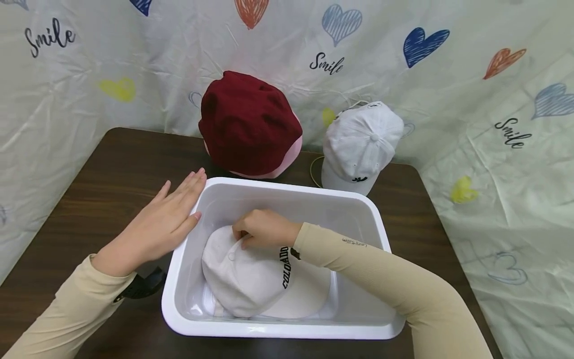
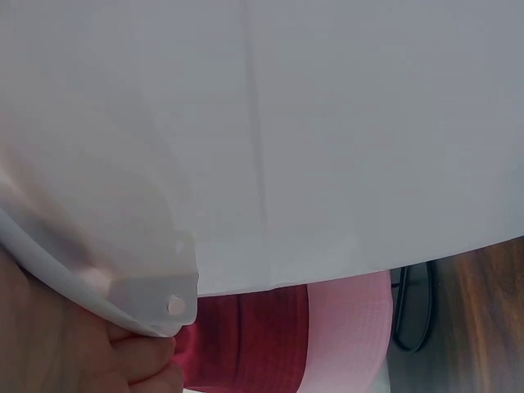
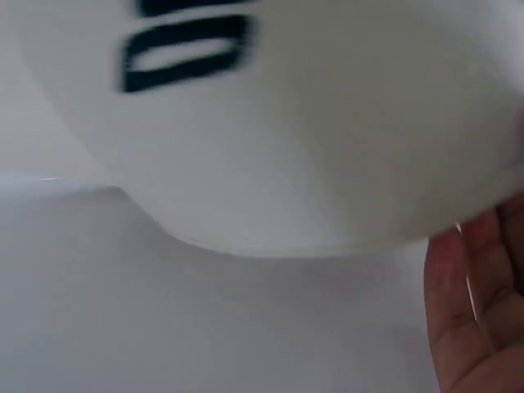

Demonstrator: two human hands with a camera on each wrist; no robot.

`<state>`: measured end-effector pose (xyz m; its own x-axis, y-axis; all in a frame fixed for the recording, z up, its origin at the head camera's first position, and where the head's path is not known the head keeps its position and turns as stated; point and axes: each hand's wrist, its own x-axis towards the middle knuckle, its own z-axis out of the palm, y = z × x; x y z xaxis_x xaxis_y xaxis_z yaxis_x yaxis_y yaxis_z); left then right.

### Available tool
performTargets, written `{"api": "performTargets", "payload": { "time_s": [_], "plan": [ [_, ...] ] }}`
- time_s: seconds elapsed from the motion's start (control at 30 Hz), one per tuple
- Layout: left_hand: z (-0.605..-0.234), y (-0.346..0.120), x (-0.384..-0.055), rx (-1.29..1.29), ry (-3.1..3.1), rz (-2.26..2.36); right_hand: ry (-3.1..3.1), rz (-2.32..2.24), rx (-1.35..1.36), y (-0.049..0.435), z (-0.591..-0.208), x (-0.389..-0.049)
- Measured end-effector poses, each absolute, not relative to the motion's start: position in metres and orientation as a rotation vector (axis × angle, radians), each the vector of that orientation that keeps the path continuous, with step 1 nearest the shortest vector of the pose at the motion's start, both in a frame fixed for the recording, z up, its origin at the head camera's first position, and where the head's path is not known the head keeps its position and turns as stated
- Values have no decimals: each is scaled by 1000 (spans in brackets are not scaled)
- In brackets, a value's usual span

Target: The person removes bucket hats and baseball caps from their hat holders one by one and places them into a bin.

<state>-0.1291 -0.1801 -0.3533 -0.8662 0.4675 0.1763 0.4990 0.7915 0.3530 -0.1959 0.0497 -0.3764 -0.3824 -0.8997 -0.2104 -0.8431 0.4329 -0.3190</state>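
An off-white baseball cap (image 1: 251, 279) with dark "COLORADO"-like lettering lies inside a white plastic tub (image 1: 287, 330), brim toward the right. My right hand (image 1: 264, 229) reaches in over the tub's right side and pinches the crown fabric with curled fingers. In the right wrist view, fingers (image 3: 458, 311) show at the edge of the pale cap (image 3: 270, 180). Outside the tub, my left hand (image 1: 166, 219) lies along the left rim with its fingers straight. The left wrist view has that hand (image 2: 98, 352) against the tub's outer wall (image 2: 327, 123).
Behind the tub stand a dark red bucket hat (image 1: 251, 124) with a pink underside and a white baseball cap (image 1: 363, 144) with a small black emblem. All rest on a dark wooden table (image 1: 112, 194). A curtain (image 1: 157, 50) printed with hearts hangs behind.
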Motion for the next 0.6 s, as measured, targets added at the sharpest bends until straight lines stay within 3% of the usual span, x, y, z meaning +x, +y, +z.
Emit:
{"api": "performTargets", "payload": {
  "time_s": [0.6],
  "plan": [
    [-354, -178, -128, -787, -2908, -586, 2358, -632, -1490, 85, -321, -197]
  ]
}}
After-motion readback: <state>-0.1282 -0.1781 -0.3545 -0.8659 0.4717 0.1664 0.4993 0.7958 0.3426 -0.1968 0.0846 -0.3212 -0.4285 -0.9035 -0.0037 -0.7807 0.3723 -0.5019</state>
